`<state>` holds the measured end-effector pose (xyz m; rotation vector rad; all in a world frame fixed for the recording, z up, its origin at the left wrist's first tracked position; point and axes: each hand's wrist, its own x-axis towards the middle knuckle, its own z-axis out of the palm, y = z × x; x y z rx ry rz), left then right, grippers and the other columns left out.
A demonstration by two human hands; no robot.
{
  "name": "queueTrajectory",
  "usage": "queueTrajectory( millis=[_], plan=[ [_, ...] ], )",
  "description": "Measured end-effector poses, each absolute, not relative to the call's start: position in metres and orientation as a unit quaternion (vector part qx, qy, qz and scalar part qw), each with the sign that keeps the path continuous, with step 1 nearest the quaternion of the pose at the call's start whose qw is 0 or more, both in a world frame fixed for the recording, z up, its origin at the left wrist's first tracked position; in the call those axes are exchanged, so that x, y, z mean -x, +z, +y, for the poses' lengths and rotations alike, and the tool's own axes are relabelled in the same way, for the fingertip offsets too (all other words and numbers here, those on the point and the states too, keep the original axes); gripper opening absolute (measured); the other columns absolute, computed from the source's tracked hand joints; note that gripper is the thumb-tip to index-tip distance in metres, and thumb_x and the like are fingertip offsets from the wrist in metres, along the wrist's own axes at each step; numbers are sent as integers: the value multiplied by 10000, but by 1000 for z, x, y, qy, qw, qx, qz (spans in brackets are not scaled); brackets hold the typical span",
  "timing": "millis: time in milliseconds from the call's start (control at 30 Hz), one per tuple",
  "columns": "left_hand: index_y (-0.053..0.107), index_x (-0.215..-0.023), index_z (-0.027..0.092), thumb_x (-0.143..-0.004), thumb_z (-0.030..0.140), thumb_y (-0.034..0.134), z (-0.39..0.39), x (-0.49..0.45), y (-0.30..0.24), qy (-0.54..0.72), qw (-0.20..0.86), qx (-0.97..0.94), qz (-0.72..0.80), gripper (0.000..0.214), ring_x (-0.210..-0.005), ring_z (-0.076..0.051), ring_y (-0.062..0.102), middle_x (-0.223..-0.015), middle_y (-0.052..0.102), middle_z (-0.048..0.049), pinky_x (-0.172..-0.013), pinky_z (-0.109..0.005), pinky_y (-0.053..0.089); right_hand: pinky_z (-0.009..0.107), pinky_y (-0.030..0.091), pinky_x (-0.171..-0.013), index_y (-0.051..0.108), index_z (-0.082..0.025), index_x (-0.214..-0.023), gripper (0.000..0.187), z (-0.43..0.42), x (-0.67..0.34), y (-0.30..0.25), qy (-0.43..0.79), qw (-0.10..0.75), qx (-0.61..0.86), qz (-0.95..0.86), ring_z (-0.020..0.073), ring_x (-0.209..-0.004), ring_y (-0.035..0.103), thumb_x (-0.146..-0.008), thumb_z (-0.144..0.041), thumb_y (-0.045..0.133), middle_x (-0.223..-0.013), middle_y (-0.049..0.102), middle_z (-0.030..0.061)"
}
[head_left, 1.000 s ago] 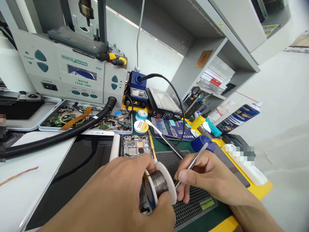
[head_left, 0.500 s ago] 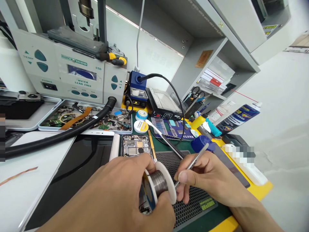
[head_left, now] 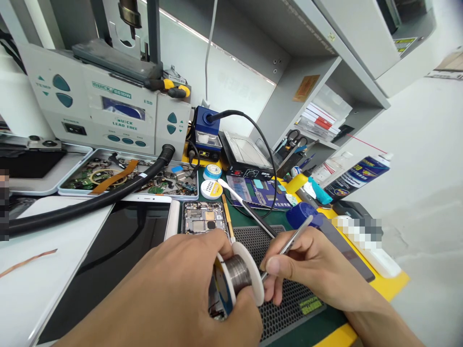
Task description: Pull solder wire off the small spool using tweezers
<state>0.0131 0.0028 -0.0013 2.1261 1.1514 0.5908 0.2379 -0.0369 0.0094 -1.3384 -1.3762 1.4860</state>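
Observation:
My left hand is closed around a spool of solder wire, fingers and thumb on its rims. The spool lies on its side, with silvery wire wound between white flanges. Close to its right flange, my right hand pinches slim metal tweezers between thumb and fingers. Their rear end points up and right; the tips are hidden behind the flange. A black rod with a white end runs behind my right hand, and I cannot tell whether the hand touches it. Beyond the spool sits an opened phone board.
A black perforated mat lies under my hands. A hot-air station stands at back left, its black hose crossing a parts tray. A dark-screened tablet lies left. Small round tins and a blue cap are nearby.

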Motion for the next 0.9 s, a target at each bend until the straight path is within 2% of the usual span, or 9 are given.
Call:
queueTrajectory(
  millis=[333,467,667,900],
  plan=[
    [605,-763,308,-733,271,617,2,-14,0,215,324,-805,447,49,-823,-187,707,-760,734,78,-404,-240,363,234,628,-566,764,-84,-823,182,-38,-238,9,577,352,510,-532,173,-632,756,-918,-239,751,-733,775,97],
    [591,-731,286,-731,232,602,1,-14,1,220,315,-811,442,56,-779,-186,702,-726,722,58,-393,-231,332,227,628,-573,750,-81,-882,188,-38,-238,11,580,346,519,-524,173,-623,764,-914,-266,760,-719,790,106],
    [575,-697,271,-706,194,598,0,-15,1,246,289,-813,441,81,-712,-171,685,-689,698,52,-385,-229,300,227,619,-560,749,-95,-829,206,-38,-238,11,568,344,518,-539,167,-611,751,-911,-283,761,-720,781,96],
    [593,-733,281,-711,230,590,1,-14,-3,238,303,-813,436,56,-767,-189,693,-732,718,51,-402,-239,319,231,627,-560,765,-89,-804,218,-38,-233,10,573,352,515,-532,167,-615,746,-906,-282,765,-708,762,90]
  ],
)
